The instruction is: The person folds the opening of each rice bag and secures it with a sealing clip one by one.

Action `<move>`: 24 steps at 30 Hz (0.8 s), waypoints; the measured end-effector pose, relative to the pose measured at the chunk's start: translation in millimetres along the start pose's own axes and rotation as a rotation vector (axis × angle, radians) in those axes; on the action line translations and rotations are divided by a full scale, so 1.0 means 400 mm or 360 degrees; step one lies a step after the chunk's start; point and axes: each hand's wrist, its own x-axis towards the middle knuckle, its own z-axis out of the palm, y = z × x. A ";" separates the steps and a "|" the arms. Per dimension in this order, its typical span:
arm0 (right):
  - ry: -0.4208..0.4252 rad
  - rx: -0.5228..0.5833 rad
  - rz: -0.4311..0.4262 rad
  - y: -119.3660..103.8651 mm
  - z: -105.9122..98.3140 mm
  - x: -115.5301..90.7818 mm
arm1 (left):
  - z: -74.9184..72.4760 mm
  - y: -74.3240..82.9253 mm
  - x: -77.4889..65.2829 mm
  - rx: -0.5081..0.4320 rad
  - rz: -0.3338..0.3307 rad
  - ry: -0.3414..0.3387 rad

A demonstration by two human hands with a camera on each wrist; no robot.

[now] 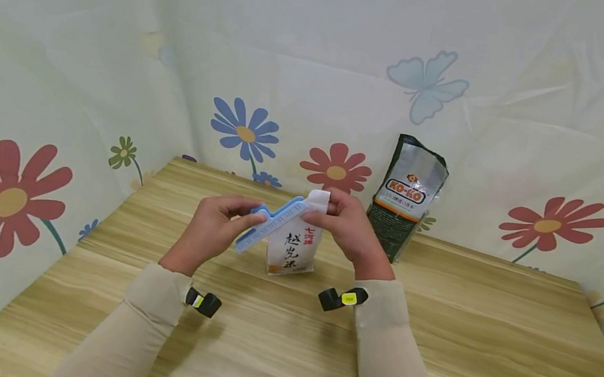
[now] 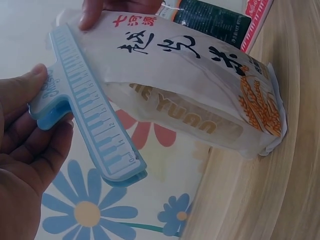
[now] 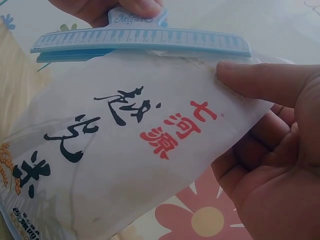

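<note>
A white rice bag [image 1: 292, 249] with black and red characters stands on the table, its lower side showing a clear window in the left wrist view. My left hand [image 1: 217, 228] pinches the handle of a light blue bag clip [image 2: 92, 105] printed with piano keys. The long clip lies at a slant along the upper edge of the bag [image 3: 110, 130]. My right hand [image 1: 351, 229] pinches the bag's top corner between thumb and fingers, just beyond the clip's upper end. How far the clip's jaws cover the bag edge is partly hidden.
Behind and to the right, a dark green and silver KO-KO bag [image 1: 404, 198] leans against the flowered backdrop [image 1: 306, 84]. The wood-grain table [image 1: 264, 354] extends to both sides and towards me.
</note>
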 end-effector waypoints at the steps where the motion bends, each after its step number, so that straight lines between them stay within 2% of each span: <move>1: -0.0006 0.0005 -0.0007 0.000 0.000 0.000 | 0.000 0.002 0.000 0.0000 0.0005 0.0003; 9: -0.0026 0.0039 0.0003 0.000 -0.001 0.001 | 0.002 0.011 0.001 -0.0006 0.0003 0.0006; 16: -0.0061 0.0051 -0.0012 -0.001 -0.002 0.000 | 0.004 0.018 0.002 -0.0012 0.0043 0.0004; 24: -0.0105 0.0050 -0.0001 -0.008 -0.004 -0.006 | 0.003 0.029 -0.001 -0.0046 0.0008 -0.0030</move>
